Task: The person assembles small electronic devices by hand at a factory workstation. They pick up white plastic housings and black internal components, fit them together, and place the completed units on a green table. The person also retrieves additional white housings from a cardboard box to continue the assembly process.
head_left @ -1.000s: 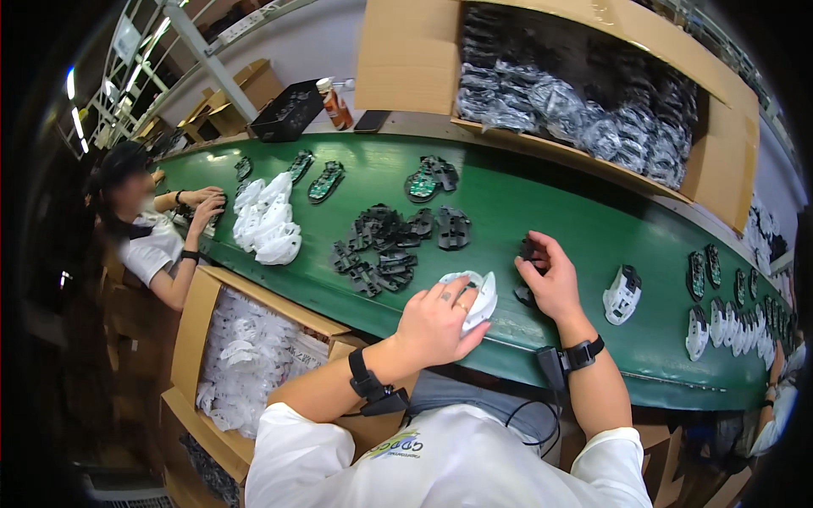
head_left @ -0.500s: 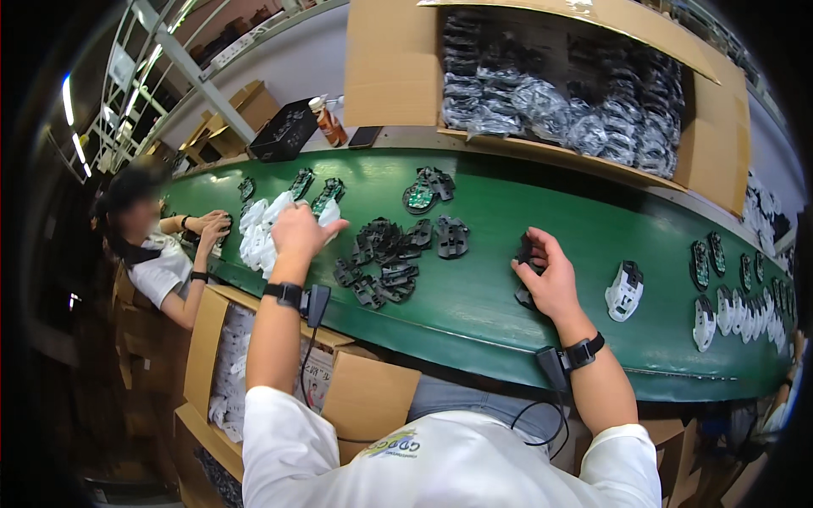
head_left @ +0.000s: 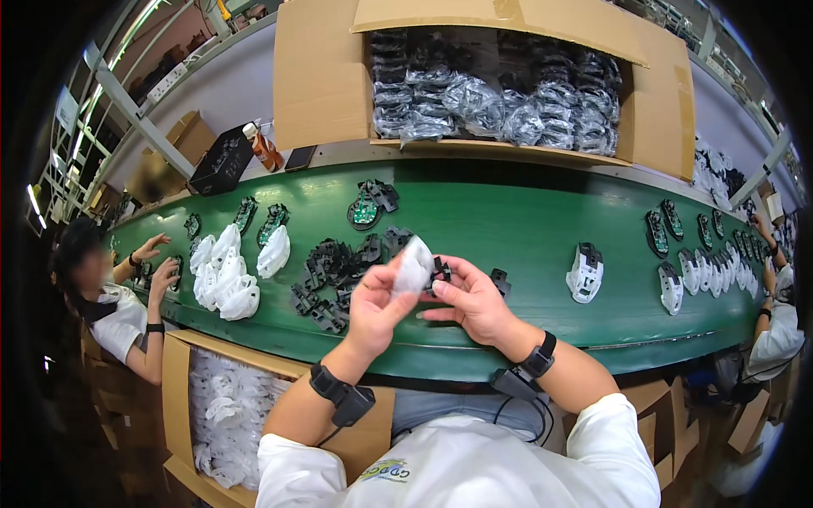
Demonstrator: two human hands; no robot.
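In front of me, over the near part of the green belt, my two hands come together. Between its fingers and thumb, my left hand (head_left: 374, 309) grips a white mouse shell (head_left: 414, 264), tilted upright. A small black plastic part (head_left: 439, 273) is pinched in my right hand (head_left: 481, 303), right up against the shell; whether the two are joined I cannot tell. Beyond my right hand lies another black part (head_left: 501, 282). A heap of black plastic parts (head_left: 326, 271) spreads to the left of my hands, and farther left is a pile of white mouse shells (head_left: 224, 279).
A white-and-black mouse top (head_left: 584, 275) lies to the right, with rows of shells (head_left: 711, 273) and circuit-board bases (head_left: 656, 233) farther off. A large carton (head_left: 660, 110) of bagged parts stands behind the belt (head_left: 474, 199). Co-workers sit at left (head_left: 118, 317) and right (head_left: 777, 317).
My left hand has picked a white shell off the pile and brought it right, to the middle. My right hand has moved left with a black part to meet it. The view has shifted.
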